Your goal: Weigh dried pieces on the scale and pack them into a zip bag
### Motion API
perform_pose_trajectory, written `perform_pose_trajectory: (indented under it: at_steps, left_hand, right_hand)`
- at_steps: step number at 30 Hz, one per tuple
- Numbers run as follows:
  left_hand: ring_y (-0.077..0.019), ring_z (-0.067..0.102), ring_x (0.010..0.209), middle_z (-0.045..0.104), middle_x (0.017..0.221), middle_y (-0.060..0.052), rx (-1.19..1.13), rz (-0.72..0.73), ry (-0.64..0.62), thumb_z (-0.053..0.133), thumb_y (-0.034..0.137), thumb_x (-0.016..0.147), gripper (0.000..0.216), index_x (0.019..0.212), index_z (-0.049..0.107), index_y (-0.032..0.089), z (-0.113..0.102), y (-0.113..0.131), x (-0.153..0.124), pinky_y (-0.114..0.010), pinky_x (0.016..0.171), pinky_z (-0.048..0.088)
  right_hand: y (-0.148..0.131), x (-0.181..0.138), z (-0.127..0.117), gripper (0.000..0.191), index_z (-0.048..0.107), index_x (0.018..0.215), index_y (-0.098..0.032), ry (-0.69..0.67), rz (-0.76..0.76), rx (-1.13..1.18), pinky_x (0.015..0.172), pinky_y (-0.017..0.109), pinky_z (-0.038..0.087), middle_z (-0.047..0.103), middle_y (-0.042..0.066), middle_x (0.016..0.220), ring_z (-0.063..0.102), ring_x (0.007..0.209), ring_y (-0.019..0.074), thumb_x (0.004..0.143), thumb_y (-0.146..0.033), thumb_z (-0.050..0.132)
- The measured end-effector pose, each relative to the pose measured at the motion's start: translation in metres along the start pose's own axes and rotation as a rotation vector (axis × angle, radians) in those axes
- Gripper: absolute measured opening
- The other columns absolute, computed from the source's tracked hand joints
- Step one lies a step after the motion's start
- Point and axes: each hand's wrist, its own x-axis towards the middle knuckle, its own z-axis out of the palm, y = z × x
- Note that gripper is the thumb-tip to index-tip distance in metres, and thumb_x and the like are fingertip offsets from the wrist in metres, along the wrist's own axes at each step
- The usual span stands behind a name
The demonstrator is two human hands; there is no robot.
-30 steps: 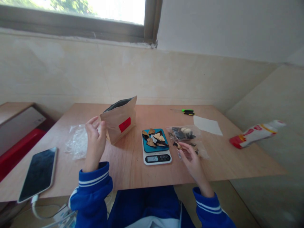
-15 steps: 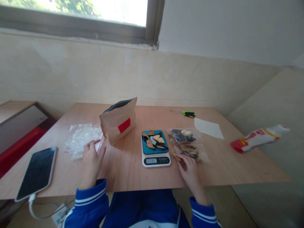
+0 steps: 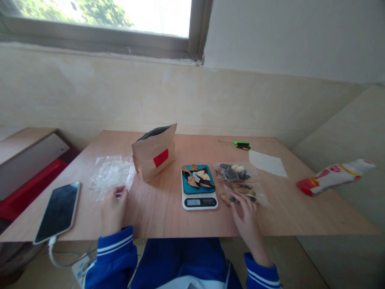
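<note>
My left hand (image 3: 116, 206) rests at the near edge of a heap of clear plastic bags (image 3: 111, 172), its fingers curled in; what they pinch, if anything, is hidden. My right hand (image 3: 246, 210) lies over a clear zip bag of dried brown slices (image 3: 245, 190), thumb apart from the fingers. A small dark spot shows at its fingertips, too small to name. Just left of them a tan dried piece (image 3: 225, 199) lies on the table. Between the hands stands a white digital kitchen scale (image 3: 200, 202), with several dried slices (image 3: 201, 176) on its blue plate.
A brown paper pouch (image 3: 155, 158) with a red label stands open behind the scale. Another filled zip bag (image 3: 234, 171), a screwdriver (image 3: 241, 143), white paper (image 3: 267, 162) and a red-and-white bottle (image 3: 333, 176) are to the right. A tablet (image 3: 58, 210) with a cable lies left.
My left hand's fingers have curled in, and the red bag edge beside them no longer shows. My right fingertips have moved off the tan piece onto the zip bag. The view has shifted slightly.
</note>
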Motion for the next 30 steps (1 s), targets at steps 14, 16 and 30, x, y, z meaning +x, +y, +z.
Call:
perform_pose_trajectory:
  at_steps: [14, 16, 30]
  left_hand:
    - [-0.0164, 0.058, 0.084, 0.058, 0.089, -0.001, -0.584, 0.573, 0.266, 0.063, 0.018, 0.082, 0.011, 0.081, 0.053, 0.021, -0.018, 0.128, -0.092, -0.034, 0.076, 0.048]
    - [-0.0153, 0.058, 0.083, 0.057, 0.088, -0.001, -0.609, 0.631, 0.122, 0.061, 0.014, 0.083, 0.013, 0.079, 0.051, 0.022, -0.012, 0.132, -0.103, -0.030, 0.073, 0.048]
    - [-0.0083, 0.057, 0.064, 0.056, 0.089, -0.002, -0.814, 0.480, -0.151, 0.057, 0.024, 0.088, 0.015, 0.075, 0.050, 0.019, 0.001, 0.123, -0.092, -0.021, 0.054, 0.047]
  right_hand:
    - [-0.182, 0.050, -0.021, 0.031, 0.050, 0.126, -0.027, -0.274, -0.130, 0.699, 0.084, 0.032, 0.050, 0.062, 0.005, 0.116, 0.060, 0.097, 0.0166, 0.096, -0.031, 0.047]
    - [-0.194, 0.057, -0.016, 0.027, 0.054, 0.119, -0.026, -0.246, -0.146, 0.717, 0.083, 0.031, 0.050, 0.063, 0.004, 0.109, 0.060, 0.094, 0.0162, 0.093, -0.032, 0.052]
    - [-0.165, 0.053, 0.026, 0.025, 0.056, 0.085, -0.021, -0.158, 0.335, 1.009, 0.061, 0.026, 0.048, 0.059, 0.000, 0.074, 0.058, 0.067, 0.0132, 0.084, -0.046, 0.061]
